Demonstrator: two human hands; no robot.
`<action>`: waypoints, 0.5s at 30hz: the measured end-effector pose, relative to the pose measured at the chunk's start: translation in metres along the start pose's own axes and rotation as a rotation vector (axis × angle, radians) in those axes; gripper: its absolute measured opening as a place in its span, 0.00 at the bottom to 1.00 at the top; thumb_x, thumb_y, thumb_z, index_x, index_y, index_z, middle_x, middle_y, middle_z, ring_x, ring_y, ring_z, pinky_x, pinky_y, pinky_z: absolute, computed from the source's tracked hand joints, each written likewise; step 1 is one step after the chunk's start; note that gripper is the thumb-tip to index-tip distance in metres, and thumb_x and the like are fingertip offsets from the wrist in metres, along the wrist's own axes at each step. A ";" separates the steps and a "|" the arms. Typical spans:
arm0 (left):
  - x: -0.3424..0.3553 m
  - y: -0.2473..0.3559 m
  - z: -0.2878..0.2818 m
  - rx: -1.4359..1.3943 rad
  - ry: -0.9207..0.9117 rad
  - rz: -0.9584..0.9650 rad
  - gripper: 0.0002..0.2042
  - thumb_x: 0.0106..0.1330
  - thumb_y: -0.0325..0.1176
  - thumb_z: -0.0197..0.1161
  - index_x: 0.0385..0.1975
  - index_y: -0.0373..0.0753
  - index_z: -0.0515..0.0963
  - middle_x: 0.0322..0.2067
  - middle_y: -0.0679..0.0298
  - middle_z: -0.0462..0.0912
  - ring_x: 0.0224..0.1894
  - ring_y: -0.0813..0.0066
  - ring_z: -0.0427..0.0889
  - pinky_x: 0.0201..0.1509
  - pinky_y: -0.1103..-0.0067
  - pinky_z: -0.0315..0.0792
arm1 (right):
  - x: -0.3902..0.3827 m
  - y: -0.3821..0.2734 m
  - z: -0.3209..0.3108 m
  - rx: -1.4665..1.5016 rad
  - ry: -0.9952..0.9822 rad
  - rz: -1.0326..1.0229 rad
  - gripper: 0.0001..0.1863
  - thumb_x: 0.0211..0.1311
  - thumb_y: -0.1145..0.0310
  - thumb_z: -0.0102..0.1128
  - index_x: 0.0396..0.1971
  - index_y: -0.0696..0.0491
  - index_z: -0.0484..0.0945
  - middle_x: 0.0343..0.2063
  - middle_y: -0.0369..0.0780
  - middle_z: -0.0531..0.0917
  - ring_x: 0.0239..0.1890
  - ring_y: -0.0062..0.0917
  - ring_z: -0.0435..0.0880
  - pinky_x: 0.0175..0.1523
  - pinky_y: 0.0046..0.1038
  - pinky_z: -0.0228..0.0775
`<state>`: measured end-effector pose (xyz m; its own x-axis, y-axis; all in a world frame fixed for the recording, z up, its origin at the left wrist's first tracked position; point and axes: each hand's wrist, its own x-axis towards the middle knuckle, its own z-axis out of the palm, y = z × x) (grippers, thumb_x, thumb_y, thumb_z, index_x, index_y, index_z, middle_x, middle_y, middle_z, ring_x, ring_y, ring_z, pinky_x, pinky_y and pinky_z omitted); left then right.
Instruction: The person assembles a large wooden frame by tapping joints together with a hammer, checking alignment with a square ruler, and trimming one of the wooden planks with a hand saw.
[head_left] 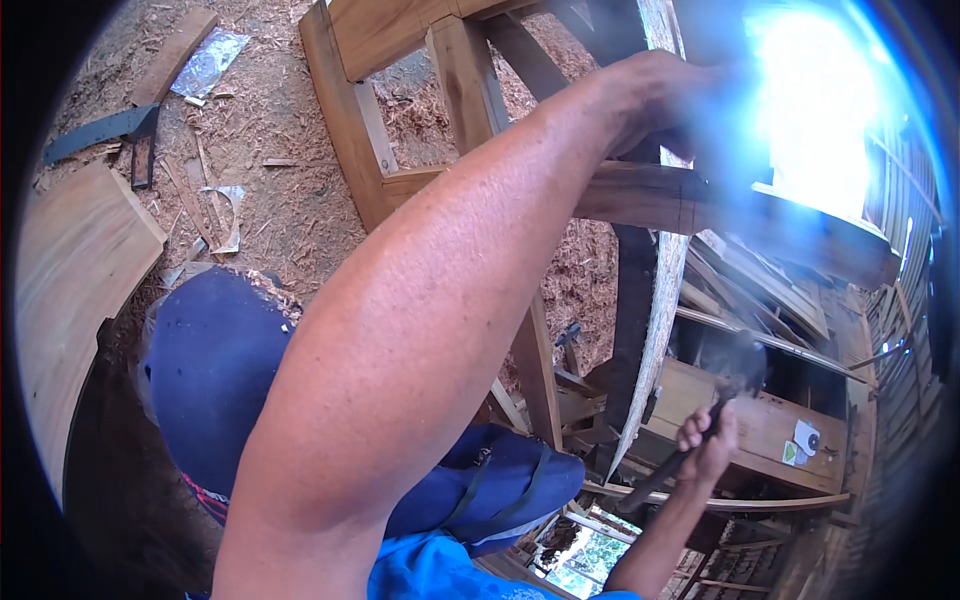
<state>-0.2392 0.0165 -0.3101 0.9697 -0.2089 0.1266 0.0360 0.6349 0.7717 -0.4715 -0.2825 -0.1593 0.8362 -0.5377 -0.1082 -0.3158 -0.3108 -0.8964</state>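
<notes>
My left arm reaches across the middle to a wooden frame [455, 90] of joined bars. My left hand [665, 90] is at the frame's upper cross rail [640, 192], beside a long pale strip with a rough edge [662, 320]. Glare washes over its fingers, so their grip is unclear. Lower right, my right hand [708, 447] is closed round the dark handle of a hammer-like tool [665, 478]. The tool's grey head is blurred just above my fist, and the handle runs down and left past it. A gap separates the tool from the rail.
Wood shavings [270, 120] cover the ground. A broad board [85, 290] lies at the left, near a dark angled strap-like piece [120, 130] and clear plastic [210, 62]. Planks [765, 290] and a wooden box-like piece [770, 425] are at the right. My knees in blue trousers are below the frame.
</notes>
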 end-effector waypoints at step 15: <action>0.043 0.005 0.044 -0.366 0.635 0.322 0.17 0.54 0.42 0.71 0.28 0.30 0.82 0.28 0.57 0.86 0.30 0.71 0.83 0.38 0.73 0.76 | -0.027 0.036 0.148 1.051 0.006 -0.041 0.15 0.80 0.59 0.40 0.47 0.55 0.70 0.26 0.35 0.69 0.16 0.14 0.64 0.16 0.19 0.63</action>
<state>-0.2078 -0.0226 -0.2734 0.8942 0.4195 -0.1562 -0.2986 0.8190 0.4901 -0.4392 -0.1632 -0.2524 0.8344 -0.5467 -0.0700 0.2628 0.5062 -0.8214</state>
